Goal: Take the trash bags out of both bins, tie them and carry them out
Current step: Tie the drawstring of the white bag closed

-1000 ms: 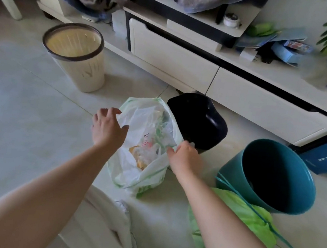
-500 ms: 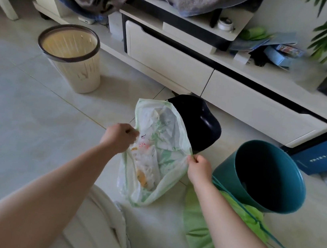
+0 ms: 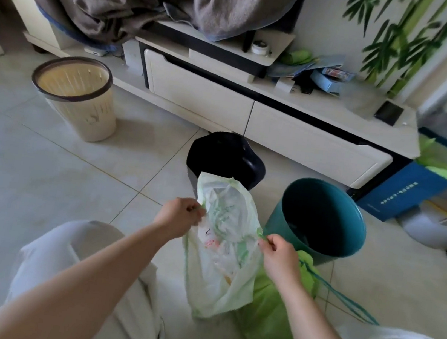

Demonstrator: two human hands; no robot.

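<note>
A cream bin [image 3: 78,97] stands at far left; the left hand [image 3: 179,216] and right hand [image 3: 279,253] each pinch the rim of a pale trash bag [image 3: 222,249], its contents blurred, hiding part of the black bin [image 3: 227,155]; a teal bin [image 3: 321,217] stands right, bottom unseen

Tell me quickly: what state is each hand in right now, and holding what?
The left hand is closed, pinching the bag at its left rim.
The right hand is closed, pinching the bag at its right rim.
</note>
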